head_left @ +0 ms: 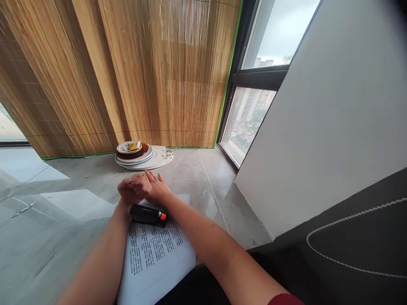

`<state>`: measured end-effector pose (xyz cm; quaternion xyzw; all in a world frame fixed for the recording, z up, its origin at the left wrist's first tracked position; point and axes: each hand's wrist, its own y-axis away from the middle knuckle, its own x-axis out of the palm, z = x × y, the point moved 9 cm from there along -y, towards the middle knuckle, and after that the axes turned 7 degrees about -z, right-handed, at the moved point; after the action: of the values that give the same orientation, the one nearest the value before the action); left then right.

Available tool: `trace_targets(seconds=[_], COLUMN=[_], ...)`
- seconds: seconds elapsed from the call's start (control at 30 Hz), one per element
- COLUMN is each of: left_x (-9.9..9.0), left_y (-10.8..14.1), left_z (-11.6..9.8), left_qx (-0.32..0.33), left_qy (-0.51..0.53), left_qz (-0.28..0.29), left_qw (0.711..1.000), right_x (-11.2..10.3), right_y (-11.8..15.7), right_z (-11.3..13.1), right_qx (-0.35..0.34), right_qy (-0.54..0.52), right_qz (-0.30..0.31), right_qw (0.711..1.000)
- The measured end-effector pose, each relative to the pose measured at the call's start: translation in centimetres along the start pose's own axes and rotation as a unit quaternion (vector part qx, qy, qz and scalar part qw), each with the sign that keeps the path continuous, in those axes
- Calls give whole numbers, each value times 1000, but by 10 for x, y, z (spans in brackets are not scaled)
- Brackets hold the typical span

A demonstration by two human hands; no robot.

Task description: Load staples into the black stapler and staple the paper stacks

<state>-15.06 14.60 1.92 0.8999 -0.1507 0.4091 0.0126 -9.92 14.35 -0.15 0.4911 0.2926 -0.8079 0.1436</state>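
Beyond the top of some printed paper sheets (pixel 155 254), my two hands meet and touch. My left hand (pixel 135 187) is closed with its fingers curled in; whatever it may hold is hidden. Against it lies my right hand (pixel 157 188), palm down, its fingers stretched out and slightly apart. A black stapler (pixel 148 214) with an orange square at one end rests on the sheets between my wrists, and neither hand grips it. The sheets carry dense rows of printed text and lie between my forearms.
A stack of plates (pixel 135 159) with a small yellow packet on top stands behind my hands on the grey tiled surface (pixel 190 178). A bamboo blind (pixel 143 76) hangs behind it. Right are a window (pixel 248 118), a white wall (pixel 333 106) and a beaded cord (pixel 349 216).
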Motion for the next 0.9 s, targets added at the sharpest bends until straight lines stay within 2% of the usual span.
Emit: trace_targets(seconds=[0.1, 0.23, 0.3, 0.37, 0.43, 0.5, 0.63, 0.73, 0.8, 0.9], left_x=[15, 26, 25, 22, 22, 24, 24, 18, 19, 31], left_y=[2, 1, -1, -3, -4, -4, -3, -2, -4, -9], left_z=[-6, 4, 8, 7, 2, -7, -27, -34, -31, -3], left_qx=[32, -7, -30, -26, 3, 52, 157, 195, 191, 115], left_qy=[-23, -49, -47, -26, 1, 21, 50, 65, 42, -87], left_qz=[38, 55, 21, -35, -81, -100, -109, -116, -109, -79], left_qw=[998, 997, 998, 999, 997, 993, 980, 972, 975, 986], right_x=[-15, -36, -50, -61, -74, -84, -88, -89, -94, -115], right_y=[13, 37, 52, 67, 79, 87, 88, 81, 78, 83], right_z=[-16, -52, -76, -102, -126, -144, -155, -152, -150, -150], right_qx=[30, 86, 116, 149, 183, 204, 230, 237, 242, 235], right_qy=[5, 12, 18, 23, 36, 36, 9, -18, -57, -136], right_qz=[-19, -22, -27, -21, -32, -42, -54, -70, -98, -184], right_qw=[999, 996, 993, 988, 982, 977, 972, 969, 964, 945])
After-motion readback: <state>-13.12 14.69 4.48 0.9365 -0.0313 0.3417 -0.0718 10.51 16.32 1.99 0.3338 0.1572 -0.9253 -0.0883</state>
